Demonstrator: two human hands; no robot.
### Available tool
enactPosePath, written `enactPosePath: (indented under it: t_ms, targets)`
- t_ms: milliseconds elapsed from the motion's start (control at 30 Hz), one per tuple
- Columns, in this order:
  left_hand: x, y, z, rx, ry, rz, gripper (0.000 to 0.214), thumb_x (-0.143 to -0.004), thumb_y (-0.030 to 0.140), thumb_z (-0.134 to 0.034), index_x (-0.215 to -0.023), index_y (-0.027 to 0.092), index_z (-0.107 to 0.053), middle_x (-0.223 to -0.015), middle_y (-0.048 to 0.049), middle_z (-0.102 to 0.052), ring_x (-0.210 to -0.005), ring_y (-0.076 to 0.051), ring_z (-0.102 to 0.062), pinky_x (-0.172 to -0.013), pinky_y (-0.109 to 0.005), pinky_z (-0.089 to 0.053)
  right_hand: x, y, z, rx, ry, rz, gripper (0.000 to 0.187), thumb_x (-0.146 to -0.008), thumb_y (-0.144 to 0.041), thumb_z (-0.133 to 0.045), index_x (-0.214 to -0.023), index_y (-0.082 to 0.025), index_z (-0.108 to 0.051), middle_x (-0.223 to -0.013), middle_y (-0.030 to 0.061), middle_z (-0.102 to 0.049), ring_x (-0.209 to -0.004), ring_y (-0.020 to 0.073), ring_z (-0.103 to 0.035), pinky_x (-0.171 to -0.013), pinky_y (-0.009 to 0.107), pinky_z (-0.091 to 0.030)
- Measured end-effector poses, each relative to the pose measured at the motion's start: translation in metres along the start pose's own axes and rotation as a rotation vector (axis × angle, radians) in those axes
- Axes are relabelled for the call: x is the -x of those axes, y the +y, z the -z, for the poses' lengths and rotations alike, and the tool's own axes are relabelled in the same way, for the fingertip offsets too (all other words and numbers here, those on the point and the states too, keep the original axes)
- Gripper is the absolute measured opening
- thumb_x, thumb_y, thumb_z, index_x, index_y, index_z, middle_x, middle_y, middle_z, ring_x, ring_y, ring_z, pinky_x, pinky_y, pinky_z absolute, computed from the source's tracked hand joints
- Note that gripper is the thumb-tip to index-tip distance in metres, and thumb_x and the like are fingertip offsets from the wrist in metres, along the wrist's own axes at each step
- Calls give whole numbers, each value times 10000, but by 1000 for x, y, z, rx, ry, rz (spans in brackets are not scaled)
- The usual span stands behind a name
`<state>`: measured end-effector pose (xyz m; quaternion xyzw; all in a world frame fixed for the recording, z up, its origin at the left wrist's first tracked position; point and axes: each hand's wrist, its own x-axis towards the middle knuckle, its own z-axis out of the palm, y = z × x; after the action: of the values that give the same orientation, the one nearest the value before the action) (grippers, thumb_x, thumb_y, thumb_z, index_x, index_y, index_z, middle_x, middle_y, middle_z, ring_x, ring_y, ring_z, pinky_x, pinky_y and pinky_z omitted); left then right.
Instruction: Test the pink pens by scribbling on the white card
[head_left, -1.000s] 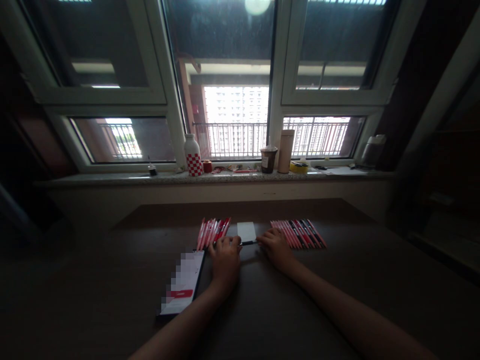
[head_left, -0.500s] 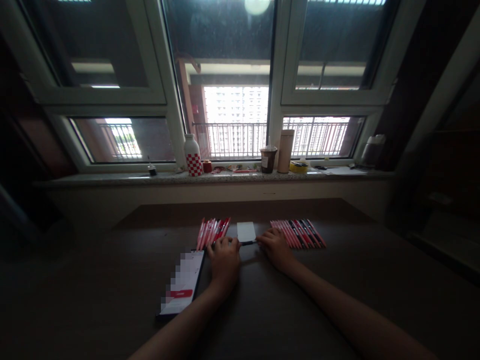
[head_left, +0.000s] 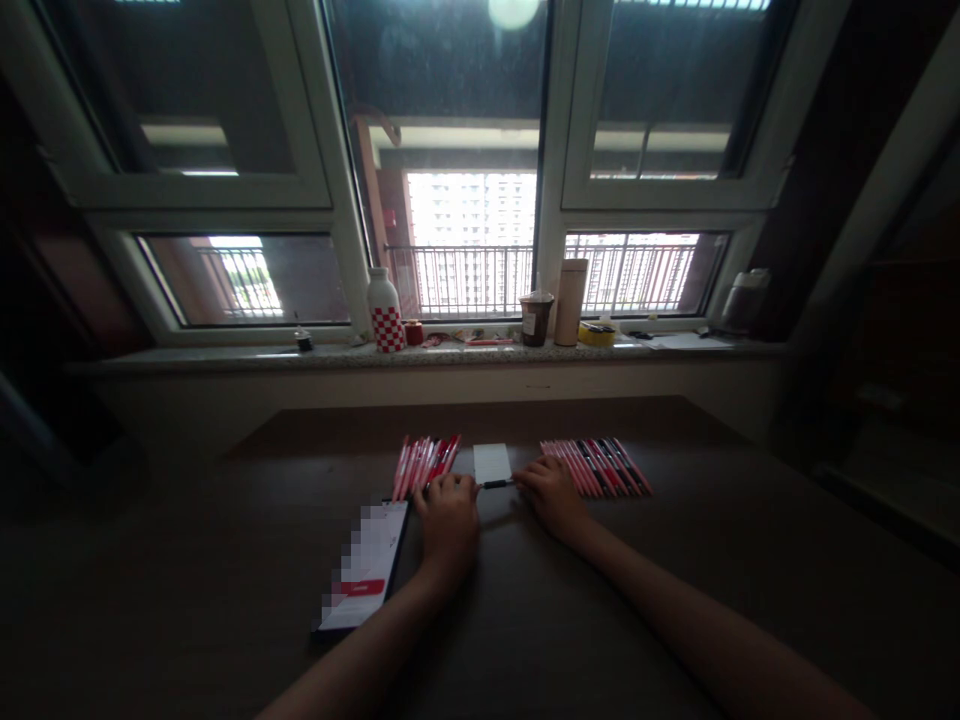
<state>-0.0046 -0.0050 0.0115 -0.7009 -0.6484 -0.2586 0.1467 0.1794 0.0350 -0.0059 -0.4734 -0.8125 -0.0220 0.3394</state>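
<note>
My left hand [head_left: 448, 520] and my right hand [head_left: 553, 497] rest on a dark table [head_left: 675, 580], both closed on the ends of one thin dark pen [head_left: 496, 484] held level between them. Just beyond the pen lies a small white paper [head_left: 492, 463]. A bunch of pink and red pens [head_left: 425, 462] lies beside my left hand. A wider row of pink and red pens [head_left: 600, 466] lies right of my right hand.
A phone with a lit screen [head_left: 365, 566] lies left of my left forearm. On the window sill [head_left: 225, 356] stand a red-checked bottle [head_left: 385, 311], a dark cup [head_left: 536, 319], a tall flask [head_left: 571, 302] and small items.
</note>
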Motion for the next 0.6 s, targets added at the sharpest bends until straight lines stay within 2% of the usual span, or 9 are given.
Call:
enactPosePath:
  t_ms: [600]
  targets:
    - [-1, -1, 1, 21, -1, 52, 345, -930, 337, -284, -1024, 198, -585, -1021, -85, -611, -975, -226, -496, -1000, -444, -256, 0, 0, 2, 5, -10, -43, 178, -878, -206, -563, -1005, -239, -683, -909, 40, -678, -950, 218, -491, -870, 360, -300]
